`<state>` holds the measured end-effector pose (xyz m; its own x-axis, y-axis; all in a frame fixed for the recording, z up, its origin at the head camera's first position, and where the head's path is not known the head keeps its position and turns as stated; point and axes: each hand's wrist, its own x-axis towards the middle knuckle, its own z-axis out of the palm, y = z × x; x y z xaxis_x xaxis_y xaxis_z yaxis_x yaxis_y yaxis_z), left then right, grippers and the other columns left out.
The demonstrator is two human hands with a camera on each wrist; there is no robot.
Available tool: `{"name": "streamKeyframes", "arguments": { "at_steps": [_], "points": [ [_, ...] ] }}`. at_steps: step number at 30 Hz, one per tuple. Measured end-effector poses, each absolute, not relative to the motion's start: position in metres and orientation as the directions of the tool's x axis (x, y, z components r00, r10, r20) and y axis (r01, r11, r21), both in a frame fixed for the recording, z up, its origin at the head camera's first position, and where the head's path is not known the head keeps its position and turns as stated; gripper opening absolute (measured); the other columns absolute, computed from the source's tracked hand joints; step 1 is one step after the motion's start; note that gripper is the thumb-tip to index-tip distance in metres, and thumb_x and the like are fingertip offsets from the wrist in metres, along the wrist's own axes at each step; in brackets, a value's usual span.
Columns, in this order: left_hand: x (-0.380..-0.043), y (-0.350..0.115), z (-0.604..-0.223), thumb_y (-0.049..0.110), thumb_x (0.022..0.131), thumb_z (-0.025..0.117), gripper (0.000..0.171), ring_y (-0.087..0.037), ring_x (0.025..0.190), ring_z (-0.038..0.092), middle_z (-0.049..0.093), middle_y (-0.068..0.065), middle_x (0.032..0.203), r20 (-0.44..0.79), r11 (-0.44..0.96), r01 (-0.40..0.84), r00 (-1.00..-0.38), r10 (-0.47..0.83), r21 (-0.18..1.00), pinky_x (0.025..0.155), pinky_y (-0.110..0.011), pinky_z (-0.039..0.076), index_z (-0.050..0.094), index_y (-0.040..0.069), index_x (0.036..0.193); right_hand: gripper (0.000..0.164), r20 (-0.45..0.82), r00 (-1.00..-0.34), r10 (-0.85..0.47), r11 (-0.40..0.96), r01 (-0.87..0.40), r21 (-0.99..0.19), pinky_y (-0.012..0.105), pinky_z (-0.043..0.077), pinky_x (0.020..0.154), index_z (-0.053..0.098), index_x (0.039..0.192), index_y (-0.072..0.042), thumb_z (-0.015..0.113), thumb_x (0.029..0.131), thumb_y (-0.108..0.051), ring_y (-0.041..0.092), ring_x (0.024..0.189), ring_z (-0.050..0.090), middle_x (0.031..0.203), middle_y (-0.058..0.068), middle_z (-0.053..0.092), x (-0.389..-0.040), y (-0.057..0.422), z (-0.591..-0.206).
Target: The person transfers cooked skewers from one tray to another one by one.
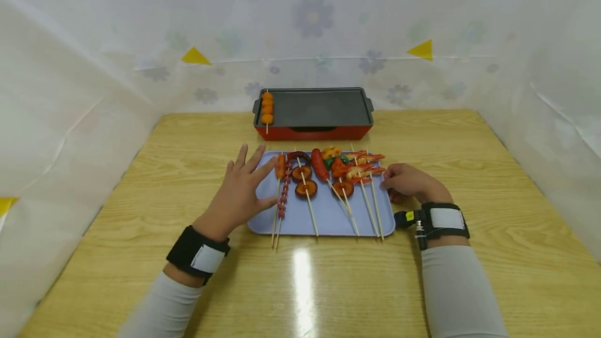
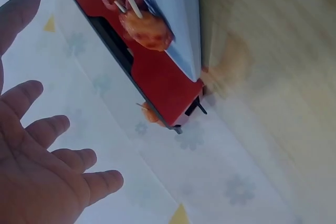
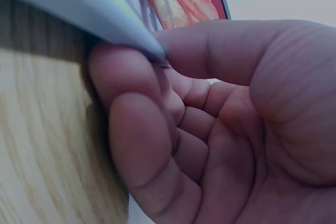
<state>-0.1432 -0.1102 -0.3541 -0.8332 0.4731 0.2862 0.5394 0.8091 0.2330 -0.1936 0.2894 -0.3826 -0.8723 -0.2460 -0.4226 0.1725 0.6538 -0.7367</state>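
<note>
A lavender tray [image 1: 331,223] lies on the table, loaded with several food skewers. On it are a red sausage skewer [image 1: 319,165], a mushroom skewer [image 1: 306,188], shrimp skewers [image 1: 361,172] and a skewer of small pink pieces [image 1: 283,207]. My right hand [image 1: 408,180] pinches the tray's right edge; in the right wrist view its thumb [image 3: 215,48] is on top and the curled fingers lie under the rim. With fingers spread, my left hand [image 1: 241,186] hovers by the tray's left side and holds nothing. The left wrist view shows its fingers apart from the tray rim [image 2: 181,19].
Behind the tray stands a red grill box with a dark grill plate [image 1: 324,108]. A skewer of orange balls [image 1: 267,108] lies along the plate's left end. Flower-patterned sheeting [image 1: 314,20] with yellow triangles encloses the wooden table [image 1: 469,171] at the back and sides.
</note>
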Motion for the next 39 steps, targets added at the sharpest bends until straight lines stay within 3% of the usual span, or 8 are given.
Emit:
{"name": "streamKeyframes", "arguments": {
  "at_steps": [10, 15, 22, 30, 36, 39],
  "points": [
    [-0.185, -0.132, -0.338, 0.027, 0.084, 0.081, 0.082, -0.048, 0.144, 0.017, 0.026, -0.023, 0.158, 0.285, 0.777, 0.559, -0.826, 0.487, 0.291, 0.113, -0.059, 0.024, 0.04, 0.007, 0.152, 0.014, -0.418, -0.874, -0.249, 0.659, 0.163, -0.734, 0.033, 0.051, 0.062, 0.047, 0.097, 0.0, 0.056, 0.099, -0.011, 0.021, 0.069, 0.058, 0.084, 0.011, 0.054, -0.194, 0.289, -0.383],
    [-0.206, -0.138, -0.346, 0.024, 0.089, 0.076, 0.073, -0.046, 0.141, 0.025, 0.031, -0.026, 0.151, 0.307, 0.799, 0.511, -0.853, 0.423, 0.318, 0.109, -0.058, 0.032, 0.041, 0.003, 0.149, 0.015, -0.417, -0.875, -0.248, 0.66, 0.162, -0.734, 0.033, 0.051, 0.062, 0.048, 0.097, 0.0, 0.057, 0.098, -0.011, 0.021, 0.069, 0.058, 0.084, 0.011, 0.055, -0.195, 0.289, -0.381],
    [-0.239, -0.134, -0.36, 0.023, 0.093, 0.071, 0.06, -0.043, 0.124, 0.044, 0.044, -0.026, 0.135, 0.322, 0.791, 0.435, -0.893, 0.316, 0.43, 0.103, -0.054, 0.039, 0.048, -0.003, 0.141, 0.013, -0.424, -0.876, -0.23, 0.656, 0.182, -0.733, 0.032, 0.051, 0.06, 0.048, 0.096, 0.0, 0.057, 0.097, -0.01, 0.019, 0.066, 0.059, 0.081, 0.011, 0.056, -0.196, 0.289, -0.383],
    [-0.264, -0.119, -0.368, 0.028, 0.1, 0.059, 0.052, -0.04, 0.117, 0.051, 0.046, -0.027, 0.133, 0.228, 0.718, 0.26, -0.963, 0.144, 0.645, 0.097, -0.052, 0.044, 0.048, -0.005, 0.139, 0.013, -0.426, -0.878, -0.219, 0.659, 0.189, -0.728, 0.031, 0.051, 0.059, 0.049, 0.095, 0.0, 0.058, 0.096, -0.01, 0.018, 0.065, 0.059, 0.079, 0.01, 0.056, -0.196, 0.29, -0.386],
    [-0.277, -0.113, -0.364, 0.034, 0.099, 0.059, 0.052, -0.034, 0.106, 0.058, 0.056, -0.02, 0.122, 0.106, 0.556, 0.069, -0.994, -0.034, 0.828, 0.087, -0.046, 0.049, 0.051, 0.0, 0.137, 0.013, -0.426, -0.878, -0.219, 0.659, 0.188, -0.728, 0.031, 0.051, 0.059, 0.049, 0.096, 0.0, 0.057, 0.097, -0.01, 0.019, 0.065, 0.058, 0.08, 0.01, 0.056, -0.196, 0.29, -0.385],
    [-0.278, -0.109, -0.36, 0.033, 0.099, 0.059, 0.051, -0.032, 0.106, 0.06, 0.056, -0.018, 0.123, 0.028, 0.451, -0.008, -0.997, -0.073, 0.893, 0.089, -0.042, 0.051, 0.05, 0.0, 0.137, 0.014, -0.426, -0.878, -0.217, 0.661, 0.189, -0.726, 0.03, 0.051, 0.059, 0.049, 0.096, 0.0, 0.058, 0.096, -0.01, 0.018, 0.065, 0.058, 0.08, 0.01, 0.056, -0.196, 0.289, -0.384]
  ]
}}
